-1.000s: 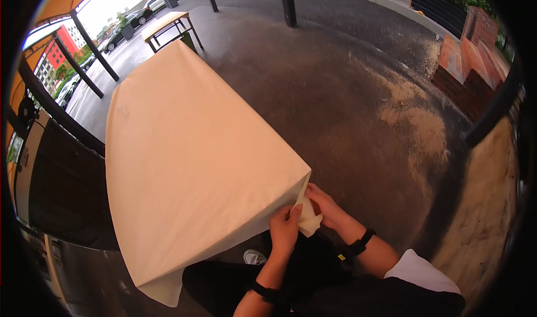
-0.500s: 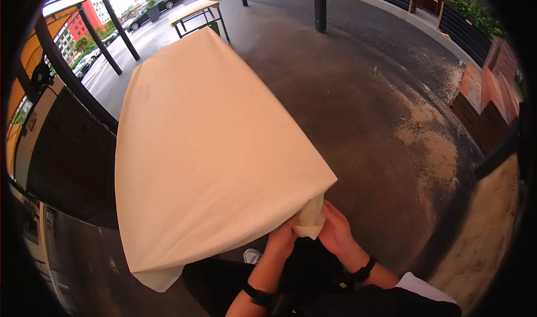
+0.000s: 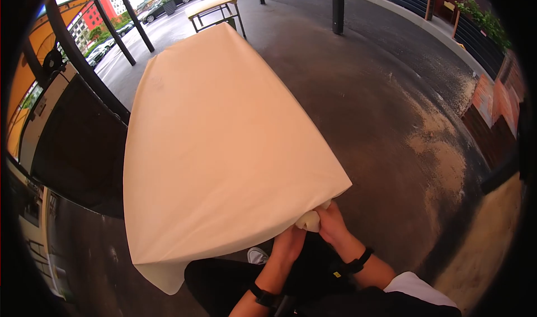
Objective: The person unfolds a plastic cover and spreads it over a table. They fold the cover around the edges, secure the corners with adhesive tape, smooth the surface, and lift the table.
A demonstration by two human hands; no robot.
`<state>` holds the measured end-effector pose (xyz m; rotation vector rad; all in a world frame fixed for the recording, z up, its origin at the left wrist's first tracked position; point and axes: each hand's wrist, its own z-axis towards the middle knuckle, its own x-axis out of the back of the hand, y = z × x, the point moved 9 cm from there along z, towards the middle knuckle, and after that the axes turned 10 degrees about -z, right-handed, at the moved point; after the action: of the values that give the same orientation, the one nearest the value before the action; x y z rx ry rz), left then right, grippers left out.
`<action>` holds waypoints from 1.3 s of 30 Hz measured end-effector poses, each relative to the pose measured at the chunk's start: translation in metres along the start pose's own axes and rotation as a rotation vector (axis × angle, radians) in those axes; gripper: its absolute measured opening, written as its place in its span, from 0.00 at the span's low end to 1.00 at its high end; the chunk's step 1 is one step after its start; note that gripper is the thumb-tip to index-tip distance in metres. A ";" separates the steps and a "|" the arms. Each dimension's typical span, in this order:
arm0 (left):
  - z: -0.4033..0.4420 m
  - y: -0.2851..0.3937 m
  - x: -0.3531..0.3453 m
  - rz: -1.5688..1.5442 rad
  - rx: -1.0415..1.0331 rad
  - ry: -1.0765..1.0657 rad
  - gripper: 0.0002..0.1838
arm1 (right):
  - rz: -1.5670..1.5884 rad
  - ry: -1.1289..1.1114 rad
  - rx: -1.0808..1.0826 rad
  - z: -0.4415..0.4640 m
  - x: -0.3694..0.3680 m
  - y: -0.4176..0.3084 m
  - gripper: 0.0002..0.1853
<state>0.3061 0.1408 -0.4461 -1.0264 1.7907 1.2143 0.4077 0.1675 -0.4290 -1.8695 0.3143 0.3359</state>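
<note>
A cream cloth (image 3: 224, 132) covers a long table and hangs over its edges, with a loose corner drooping at the near left. Under the near right corner, my left hand (image 3: 291, 242) and my right hand (image 3: 333, 223) are close together. Between them a bunched piece of the cloth (image 3: 309, 221) sticks out. The fingers of my left hand are tucked beneath the cloth edge and hidden. My right hand is closed on the cloth beside the bunch, its fingertips partly covered.
A smaller table (image 3: 211, 5) stands beyond the far end. Dark posts (image 3: 338, 9) rise from the paved ground. At the right are wooden steps (image 3: 492, 107) and planters (image 3: 480, 40). A dark panel (image 3: 78, 143) stands at the left. My shoe (image 3: 257, 255) shows below the cloth.
The view has shifted, so the table sits further right. The hanging cloth at the near right corner has been gathered into a bunch, and my hands have moved in under the edge.
</note>
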 end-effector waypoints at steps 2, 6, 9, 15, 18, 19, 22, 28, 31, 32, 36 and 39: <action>-0.006 0.014 -0.013 -0.031 -0.094 -0.073 0.31 | 0.052 0.045 0.025 0.008 0.005 0.003 0.15; -0.003 0.016 -0.006 0.358 -0.081 0.013 0.31 | 0.069 0.064 0.036 0.011 0.004 0.004 0.14; 0.012 0.017 0.016 0.573 -0.101 0.111 0.26 | 0.145 0.046 0.025 0.014 0.005 0.012 0.17; 0.029 0.033 0.016 0.934 -0.311 0.145 0.22 | 0.189 0.002 -0.038 0.014 0.009 0.018 0.18; 0.036 0.028 0.025 0.645 -0.356 0.203 0.22 | 0.260 -0.013 -0.036 0.015 0.010 0.021 0.19; 0.034 0.033 0.021 0.513 -0.389 0.226 0.23 | 0.334 -0.047 -0.034 0.011 0.004 0.015 0.19; 0.041 0.026 -0.004 0.094 -0.227 0.095 0.21 | 0.454 -0.069 -0.106 -0.009 -0.002 0.004 0.19; 0.054 0.012 -0.011 -0.162 -0.056 -0.060 0.17 | 0.562 -0.075 -0.076 -0.023 -0.004 -0.017 0.14; 0.051 0.014 -0.003 -0.319 -0.062 0.030 0.16 | 0.692 -0.123 -0.026 -0.023 -0.010 -0.024 0.19; 0.047 0.017 -0.008 -0.310 -0.060 -0.003 0.16 | 0.746 -0.146 -0.036 -0.024 -0.013 -0.023 0.21; 0.030 0.026 -0.017 -0.271 -0.022 -0.099 0.17 | 0.826 -0.251 -0.033 -0.029 -0.024 -0.025 0.23; 0.007 0.028 -0.014 -0.146 -0.020 -0.182 0.19 | 0.862 -0.323 -0.008 -0.025 -0.028 -0.023 0.23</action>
<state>0.2879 0.1571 -0.4256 -1.0061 1.5400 1.1975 0.3929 0.1528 -0.3906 -1.5639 0.8867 1.2025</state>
